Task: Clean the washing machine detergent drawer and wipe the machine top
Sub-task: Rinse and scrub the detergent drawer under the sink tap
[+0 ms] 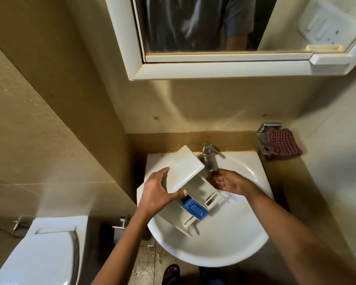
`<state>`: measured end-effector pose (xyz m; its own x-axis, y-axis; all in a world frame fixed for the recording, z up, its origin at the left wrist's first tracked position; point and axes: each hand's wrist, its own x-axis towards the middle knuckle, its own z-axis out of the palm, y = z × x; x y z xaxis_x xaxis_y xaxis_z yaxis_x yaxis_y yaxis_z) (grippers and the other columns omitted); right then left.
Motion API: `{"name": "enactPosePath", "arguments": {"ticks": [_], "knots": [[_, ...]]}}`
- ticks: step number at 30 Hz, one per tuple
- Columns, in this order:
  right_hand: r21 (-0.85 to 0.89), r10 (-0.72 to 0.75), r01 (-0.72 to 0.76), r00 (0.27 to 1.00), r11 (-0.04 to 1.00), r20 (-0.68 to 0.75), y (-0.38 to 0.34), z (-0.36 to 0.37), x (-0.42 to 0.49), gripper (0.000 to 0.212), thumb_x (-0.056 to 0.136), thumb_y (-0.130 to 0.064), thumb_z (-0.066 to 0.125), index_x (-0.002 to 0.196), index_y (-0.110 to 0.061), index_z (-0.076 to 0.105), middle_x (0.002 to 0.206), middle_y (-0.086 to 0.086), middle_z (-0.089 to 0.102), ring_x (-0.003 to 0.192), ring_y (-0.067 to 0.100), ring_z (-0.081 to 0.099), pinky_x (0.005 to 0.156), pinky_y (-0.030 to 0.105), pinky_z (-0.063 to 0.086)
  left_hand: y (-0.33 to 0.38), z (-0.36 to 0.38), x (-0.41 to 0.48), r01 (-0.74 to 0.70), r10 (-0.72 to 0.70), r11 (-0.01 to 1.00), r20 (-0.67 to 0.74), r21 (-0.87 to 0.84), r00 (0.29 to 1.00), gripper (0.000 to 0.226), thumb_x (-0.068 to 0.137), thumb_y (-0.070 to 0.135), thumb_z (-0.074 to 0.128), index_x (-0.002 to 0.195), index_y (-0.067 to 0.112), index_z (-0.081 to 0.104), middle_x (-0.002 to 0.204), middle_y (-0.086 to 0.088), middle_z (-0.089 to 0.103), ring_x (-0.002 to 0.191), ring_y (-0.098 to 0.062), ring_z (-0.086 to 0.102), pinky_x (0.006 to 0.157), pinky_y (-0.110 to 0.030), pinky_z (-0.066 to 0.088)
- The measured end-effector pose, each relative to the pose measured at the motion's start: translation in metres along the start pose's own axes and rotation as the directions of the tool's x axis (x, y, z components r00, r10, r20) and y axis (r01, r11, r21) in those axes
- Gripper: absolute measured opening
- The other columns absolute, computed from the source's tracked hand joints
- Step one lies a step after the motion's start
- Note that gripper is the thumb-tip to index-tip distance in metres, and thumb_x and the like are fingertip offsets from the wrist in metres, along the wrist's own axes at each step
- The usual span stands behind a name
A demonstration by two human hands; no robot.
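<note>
Left hand [159, 192] gripping the detergent drawer [183, 168] between fingers and thumb, right hand [227, 181] palm up, fingers relaxed, both bare forearms reaching from near

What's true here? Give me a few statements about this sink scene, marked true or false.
The left hand holds the detergent drawer over the sink. True.
The right hand grips the checked cloth. False: it lies open under the tap; the cloth sits on a holder right of the sink.
The drawer carries a blue insert. True.
The toilet lid stands up. False: it is down.
</note>
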<state>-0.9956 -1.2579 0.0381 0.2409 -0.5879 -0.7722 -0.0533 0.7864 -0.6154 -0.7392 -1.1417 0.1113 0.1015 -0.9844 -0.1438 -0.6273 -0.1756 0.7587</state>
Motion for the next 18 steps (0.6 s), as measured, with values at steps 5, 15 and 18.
{"name": "enactPosePath", "arguments": {"ticks": [5, 15, 18], "knots": [[-0.114, 0.026, -0.004, 0.981, 0.994, 0.193, -0.001, -0.020, -0.022, 0.070, 0.088, -0.067, 0.030, 0.123, -0.012, 0.055, 0.116, 0.015, 0.067, 0.103, 0.025, 0.066, 0.104, 0.042, 0.040, 0.013, 0.014, 0.011, -0.065, 0.048, 0.990, 0.132, 0.125, 0.990, 0.094, 0.061, 0.052, 0.084, 0.141, 0.022, 0.045, 0.139, -0.002, 0.050, 0.126, -0.018, 0.044, 0.104, -0.029, 0.038], [0.098, -0.030, -0.001, 0.951, 0.995, 0.308, 0.007, -0.011, -0.048, 0.062, 0.080, -0.043, 0.067, 0.133, -0.014, 0.050, 0.129, 0.021, 0.058, 0.108, 0.044, 0.060, 0.084, 0.058, 0.053, 0.066, 0.025, 0.031, -0.339, 0.173, 0.651, 0.303, 0.679, 0.937, 0.099, 0.063, 0.061, 0.076, 0.144, 0.019, 0.037, 0.136, -0.006, 0.047, 0.123, -0.028, 0.043, 0.105, -0.038, 0.030], [0.125, -0.092, 0.060, 0.958, 0.990, 0.270, 0.012, -0.004, -0.047, 0.049, 0.081, -0.024, 0.066, 0.126, -0.008, 0.054, 0.119, 0.016, 0.064, 0.106, 0.033, 0.063, 0.088, 0.053, 0.052, 0.076, 0.029, 0.035, -0.389, 0.184, 0.541, 0.346, 0.746, 0.920, 0.098, 0.064, 0.063, 0.074, 0.141, 0.014, 0.039, 0.133, -0.009, 0.049, 0.121, -0.030, 0.045, 0.104, -0.039, 0.032]]}}
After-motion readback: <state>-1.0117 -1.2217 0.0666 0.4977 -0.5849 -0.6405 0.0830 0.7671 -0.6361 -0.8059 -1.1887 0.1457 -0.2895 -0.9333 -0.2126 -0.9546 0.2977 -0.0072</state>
